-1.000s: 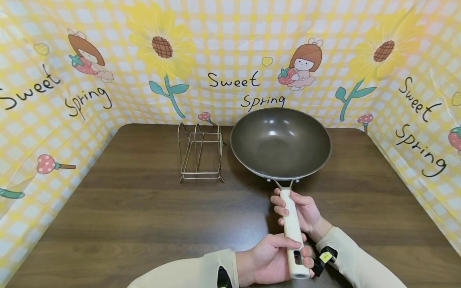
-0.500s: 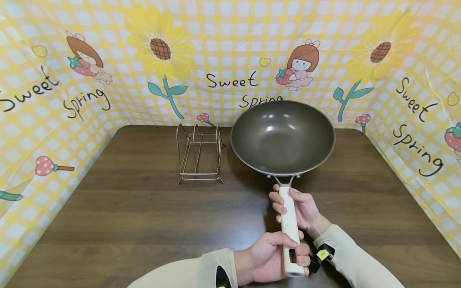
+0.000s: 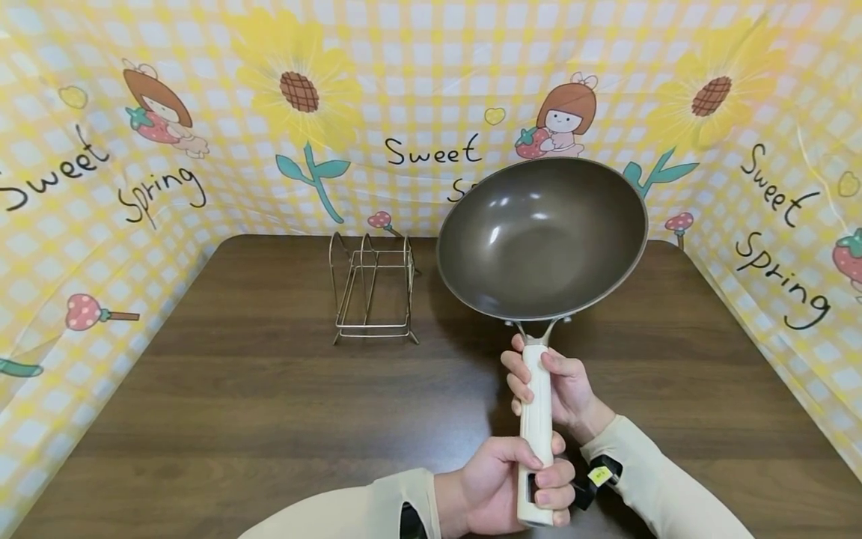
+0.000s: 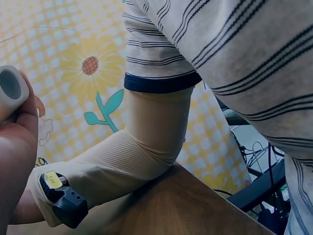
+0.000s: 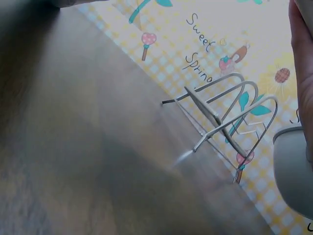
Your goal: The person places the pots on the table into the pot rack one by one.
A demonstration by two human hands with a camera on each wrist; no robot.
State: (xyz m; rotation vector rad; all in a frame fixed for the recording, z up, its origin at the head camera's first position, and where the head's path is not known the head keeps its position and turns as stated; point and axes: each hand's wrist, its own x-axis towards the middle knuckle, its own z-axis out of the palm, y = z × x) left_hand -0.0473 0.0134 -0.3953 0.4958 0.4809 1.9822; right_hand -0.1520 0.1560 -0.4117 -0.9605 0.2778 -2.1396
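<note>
A deep wok (image 3: 542, 239) with a dark brown inside is held up over the right half of the table, tilted so its inside faces the head camera. My right hand (image 3: 562, 389) grips its cream handle (image 3: 536, 404) close to the pan. Lower down, near the handle's end, my left hand (image 3: 501, 479) grips the same handle, thumb across the top. The left wrist view catches the hollow handle end (image 4: 12, 85) beside the left hand (image 4: 19, 142). In the right wrist view the pale outside of the wok (image 5: 296, 169) shows at the right edge.
A gold wire rack (image 3: 373, 288) with upright loops stands on the brown wooden table (image 3: 269, 404), left of the wok. A yellow checked cloth (image 3: 417, 82) printed with flowers hangs behind and at both sides. The left wrist view also shows a striped shirt (image 4: 244, 58).
The wok has risen and its right side has tipped upward, covering more of the printed cloth. The handle end has swung slightly left along with both hands. The wire rack stays put.
</note>
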